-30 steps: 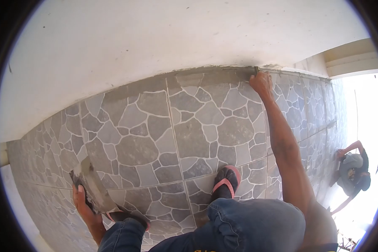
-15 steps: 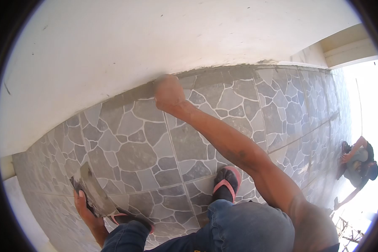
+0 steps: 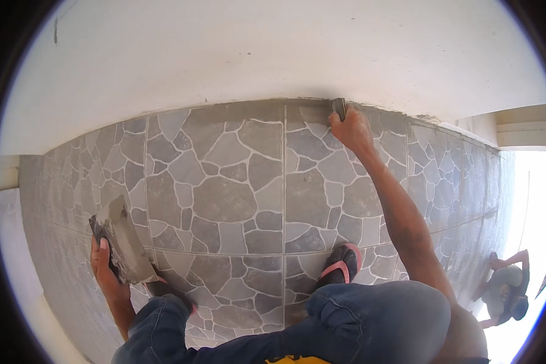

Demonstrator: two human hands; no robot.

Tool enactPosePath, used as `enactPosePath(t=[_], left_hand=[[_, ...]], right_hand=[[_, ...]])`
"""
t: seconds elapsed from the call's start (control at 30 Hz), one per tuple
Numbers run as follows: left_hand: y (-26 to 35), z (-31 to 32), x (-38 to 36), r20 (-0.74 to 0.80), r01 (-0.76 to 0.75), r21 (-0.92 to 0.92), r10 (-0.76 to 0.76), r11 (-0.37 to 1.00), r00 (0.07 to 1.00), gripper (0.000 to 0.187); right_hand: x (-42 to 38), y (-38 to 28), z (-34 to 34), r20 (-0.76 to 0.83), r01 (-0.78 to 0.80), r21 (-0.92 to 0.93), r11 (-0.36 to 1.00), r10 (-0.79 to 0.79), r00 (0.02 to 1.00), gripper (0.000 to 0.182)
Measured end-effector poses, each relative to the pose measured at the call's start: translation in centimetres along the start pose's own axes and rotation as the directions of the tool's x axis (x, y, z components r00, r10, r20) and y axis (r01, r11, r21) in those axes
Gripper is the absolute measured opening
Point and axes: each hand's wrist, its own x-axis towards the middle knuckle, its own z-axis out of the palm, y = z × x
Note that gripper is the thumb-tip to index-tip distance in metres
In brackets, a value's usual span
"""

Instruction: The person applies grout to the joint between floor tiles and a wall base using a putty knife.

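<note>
At the lower left, my left hand [image 3: 110,274] grips a plastering trowel [image 3: 127,242], its flat blade smeared with grey mortar and tilted above the floor. My right hand [image 3: 353,128] reaches far forward, closed around a small flat scraper [image 3: 339,108]. That tool stands upright at the seam where the white wall [image 3: 255,60] meets the stone-pattern tiles [image 3: 224,197]. Wet grey grout [image 3: 236,111] lies in a band along the tiles' edge beside the wall. Part of the scraper is hidden by my fingers.
My feet, in pink-strapped sandals [image 3: 341,267], rest on the tiles below my bent knees. Another person [image 3: 506,288] crouches at the far right, near the bright edge of the floor. A pale ledge [image 3: 528,127] juts out at the upper right.
My right hand has moved rightward along the wall seam, and the scraper now shows clearly. The camera view has shifted too. My left hand still holds the trowel low on the left.
</note>
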Motion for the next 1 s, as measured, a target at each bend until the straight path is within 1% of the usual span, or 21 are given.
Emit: enactPosePath(t=[0.07,0.17,0.2,0.23,0.33,0.37,0.5,0.6,0.67,0.73,0.77,0.83,0.93,0.97,1.0], left_hand=[[-0.2,-0.6,0.1,0.011,-0.005,-0.050,0.005,0.999,1.000,0.046],[-1.3,-2.2,0.8,0.064,-0.008,-0.084,0.014,0.996,0.998,0.047],[-1.3,-2.6,1.0,0.083,-0.007,-0.085,0.014,0.996,0.996,0.048],[-1.4,-2.9,1.2,0.070,-0.003,-0.111,0.011,0.994,0.997,0.047],[-1.2,-3.3,2.0,0.040,0.041,-0.226,-0.032,0.973,0.999,0.038],[-1.2,-3.4,2.3,-0.012,0.051,-0.225,-0.055,0.973,0.998,0.038],[-1.4,-5.8,5.3,0.108,0.075,-0.221,-0.052,0.972,0.993,0.036],[-2.8,-8.1,9.2,0.120,0.101,-0.226,-0.075,0.969,0.990,0.035],[-3.2,-9.3,11.5,0.137,0.079,-0.221,-0.050,0.972,0.989,0.034],[-4.1,-10.8,14.0,0.175,0.083,-0.208,-0.046,0.975,0.984,0.033],[-4.4,-11.1,15.0,0.163,0.119,-0.245,-0.080,0.962,0.983,0.034],[-5.1,-12.0,16.8,0.178,0.143,-0.257,-0.098,0.956,0.979,0.034],[-5.3,-13.3,18.9,0.193,0.101,-0.222,-0.058,0.970,0.979,0.035],[-5.3,-13.6,19.5,0.201,0.079,-0.201,-0.038,0.976,0.979,0.035],[-5.3,-13.8,20.1,0.211,0.094,-0.212,-0.048,0.973,0.976,0.035]], right_hand=[[0.5,-1.7,1.5,-0.025,0.037,-0.104,0.994,-0.040,0.999,0.045],[0.5,-5.3,3.3,0.013,0.088,-0.281,0.956,-0.088,0.996,0.048],[0.7,-6.5,3.7,0.054,0.101,-0.278,0.955,-0.089,0.995,0.049],[1.0,-7.6,4.0,0.096,0.111,-0.276,0.955,-0.088,0.992,0.049],[0.7,-11.4,5.5,0.179,0.156,-0.288,0.945,-0.107,0.978,0.051],[0.5,-12.9,6.1,0.200,0.176,-0.293,0.940,-0.120,0.972,0.051],[-0.7,-19.0,8.9,0.246,0.206,-0.300,0.932,-0.133,0.960,0.053],[-1.1,-23.1,11.3,0.298,0.244,-0.302,0.922,-0.152,0.942,0.056],[-1.5,-26.5,12.7,0.341,0.261,-0.326,0.909,-0.145,0.929,0.057],[-1.2,-30.0,15.0,0.358,0.228,-0.324,0.918,-0.104,0.928,0.056],[-1.2,-31.7,16.2,0.368,0.212,-0.327,0.921,-0.083,0.926,0.056],[-1.8,-36.2,17.7,0.437,0.318,-0.381,0.868,-0.134,0.889,0.057],[-2.4,-41.6,19.5,0.491,0.435,-0.287,0.853,-0.259,0.832,0.053],[-2.3,-42.5,19.3,0.481,0.385,-0.153,0.910,-0.272,0.834,0.053],[-2.3,-43.2,19.3,0.470,0.333,-0.010,0.943,-0.289,0.834,0.053]])
